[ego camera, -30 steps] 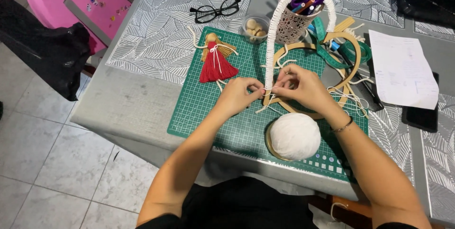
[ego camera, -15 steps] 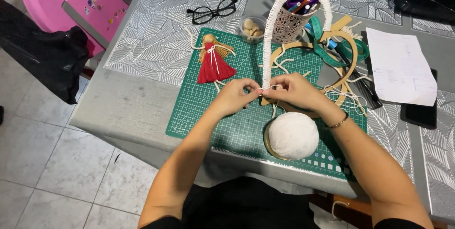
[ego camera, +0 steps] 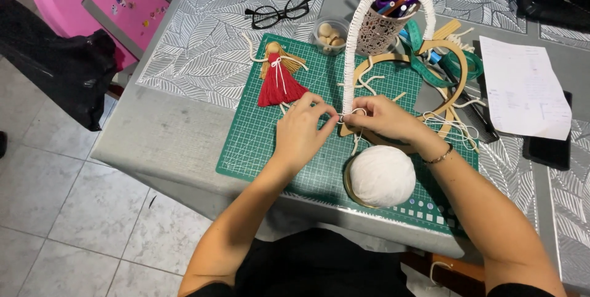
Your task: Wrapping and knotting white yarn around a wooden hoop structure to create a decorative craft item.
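Gridded green mat [ego camera: 264, 143], corded arched hoop [ego camera: 351, 45], pinching hands

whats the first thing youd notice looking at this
Two hands meet mid-mat: the left hand and right hand pinch white cord at the foot of a cord-wrapped hoop standing on the green cutting mat. A red yarn doll lies to their left, a white yarn ball just below.

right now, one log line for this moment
left hand: pinching white cord | right hand: pinching cord at cord-wrapped hoop base | white yarn ball: near edge of green cutting mat | red yarn doll: lying flat
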